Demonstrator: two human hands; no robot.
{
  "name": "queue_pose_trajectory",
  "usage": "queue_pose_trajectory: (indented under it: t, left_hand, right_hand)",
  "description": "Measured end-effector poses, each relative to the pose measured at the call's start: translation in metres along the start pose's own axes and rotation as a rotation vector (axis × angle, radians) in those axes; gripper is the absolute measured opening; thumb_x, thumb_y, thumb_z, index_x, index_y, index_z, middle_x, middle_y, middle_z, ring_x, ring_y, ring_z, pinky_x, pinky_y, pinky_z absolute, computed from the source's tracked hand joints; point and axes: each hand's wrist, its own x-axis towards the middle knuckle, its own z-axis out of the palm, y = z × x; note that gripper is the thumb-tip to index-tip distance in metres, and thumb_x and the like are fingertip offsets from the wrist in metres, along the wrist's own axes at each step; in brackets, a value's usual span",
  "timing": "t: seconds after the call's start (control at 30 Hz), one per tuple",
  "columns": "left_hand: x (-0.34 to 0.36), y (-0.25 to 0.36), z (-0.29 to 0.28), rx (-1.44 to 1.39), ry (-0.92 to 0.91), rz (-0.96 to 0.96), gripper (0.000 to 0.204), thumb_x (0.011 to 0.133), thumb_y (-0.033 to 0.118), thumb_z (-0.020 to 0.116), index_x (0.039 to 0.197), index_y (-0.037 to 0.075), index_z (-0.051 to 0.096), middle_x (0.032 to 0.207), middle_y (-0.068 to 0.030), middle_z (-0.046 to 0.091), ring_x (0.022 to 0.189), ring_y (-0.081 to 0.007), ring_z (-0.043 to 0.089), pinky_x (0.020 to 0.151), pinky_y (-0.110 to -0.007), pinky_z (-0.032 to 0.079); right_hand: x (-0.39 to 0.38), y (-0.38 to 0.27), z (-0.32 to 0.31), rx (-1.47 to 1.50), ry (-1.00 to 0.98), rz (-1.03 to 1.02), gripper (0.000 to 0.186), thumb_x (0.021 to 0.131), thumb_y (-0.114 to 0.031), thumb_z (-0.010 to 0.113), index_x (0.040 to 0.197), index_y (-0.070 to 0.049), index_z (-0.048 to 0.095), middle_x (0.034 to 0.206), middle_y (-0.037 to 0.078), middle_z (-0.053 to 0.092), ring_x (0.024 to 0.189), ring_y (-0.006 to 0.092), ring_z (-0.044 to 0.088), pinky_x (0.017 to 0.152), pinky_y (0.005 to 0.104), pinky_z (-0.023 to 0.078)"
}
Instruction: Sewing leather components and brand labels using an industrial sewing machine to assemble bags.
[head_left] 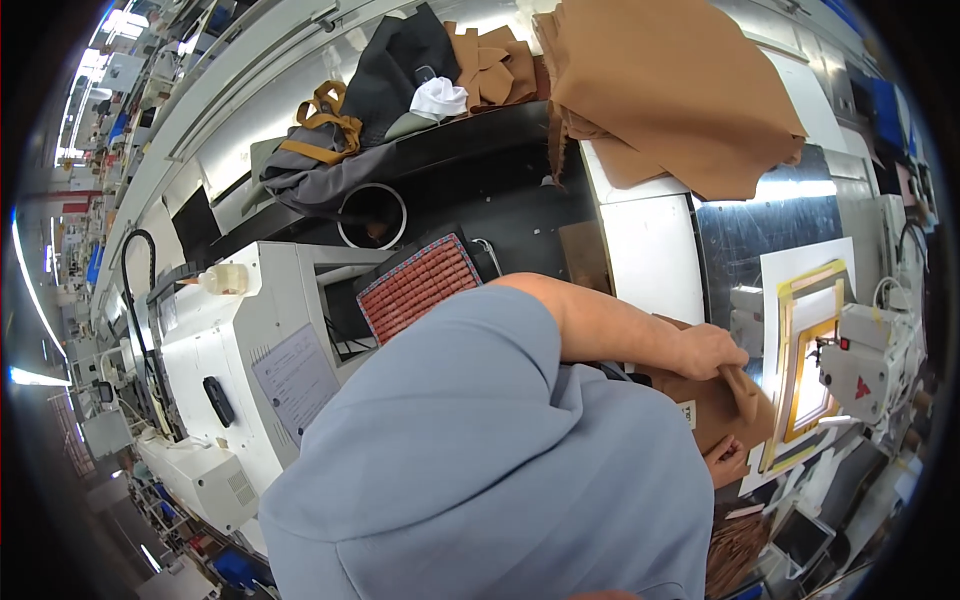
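1. Two bare hands meet at a flat brown piece (715, 408) of fabric or leather-like sheet, to the right of the person's body.
2. Left hand (712, 350): fingers closed on the brown piece near its upper edge, where a narrow fold (744, 396) stands raised.
3. Right hand (728, 462): at the piece's lower edge, fingers curled in; the shirt (480, 460) hides part of it, so I cannot tell whether it pinches or merely rests there.
4. A small pale label (689, 414) shows on the brown piece, near the shirt.
5. Just beyond the hands lies a yellow-edged frame (808, 350) on a white sheet, next to a white machine head (866, 345). The brown piece is beside the frame, and I see no part of it set inside, so work on this piece looks unfinished.
6. Farther up, a thick stack of large brown sheets (670, 90) lies beyond the hands, with smaller brown cut pieces (495, 65) to its left. Much material seems left, if these are waiting.
7. At lower right hangs a brown bundle (735, 555); whether it is finished work, I cannot tell.
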Motion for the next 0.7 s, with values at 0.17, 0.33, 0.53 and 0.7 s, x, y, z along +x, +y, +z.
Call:
queue_pose_trajectory:
  t: [0.17,0.33,0.53,0.7]
  left_hand:
    - [-0.059,-0.014,-0.100,-0.377,0.414,-0.058,0.032,0.074,-0.004,0.058,0.104,0.006,0.060,0.093,-0.0199,0.066,0.093,-0.0406,0.067,0.079,-0.045,0.053]
    - [-0.183,-0.018,-0.268,-0.546,0.810,-0.409,0.044,0.081,-0.013,0.059,0.120,0.004,0.063,0.119,-0.0066,0.069,0.109,-0.0160,0.067,0.089,-0.032,0.058]
    - [-0.397,-0.101,-0.395,-0.137,1.350,-0.538,0.035,0.091,0.010,0.077,0.124,0.007,0.065,0.120,-0.0072,0.071,0.109,-0.0151,0.067,0.093,-0.031,0.055]
    - [-0.519,-0.146,-0.427,0.753,1.250,-1.363,0.068,0.082,0.036,0.085,0.138,0.010,0.057,0.134,-0.0118,0.067,0.123,-0.0277,0.064,0.107,-0.041,0.049]
  right_hand:
    - [0.015,-0.043,0.001,0.223,0.030,-0.109,0.036,0.105,-0.032,0.062,0.118,0.001,0.065,0.112,0.017,0.067,0.090,0.0245,0.066,0.076,0.0370,0.054]
    - [0.020,-0.068,-0.005,0.113,-0.079,-0.231,0.030,0.106,-0.024,0.057,0.120,0.003,0.062,0.114,0.017,0.063,0.092,0.0313,0.067,0.078,0.0397,0.053]
    - [0.028,-0.070,-0.002,0.047,-0.126,-0.144,0.029,0.106,-0.026,0.057,0.120,-0.001,0.062,0.117,0.015,0.061,0.103,0.0315,0.062,0.086,0.0429,0.051]
    - [0.029,-0.076,-0.001,0.008,-0.147,-0.112,0.029,0.106,-0.028,0.057,0.119,-0.002,0.061,0.116,0.013,0.060,0.102,0.0312,0.062,0.087,0.0429,0.050]
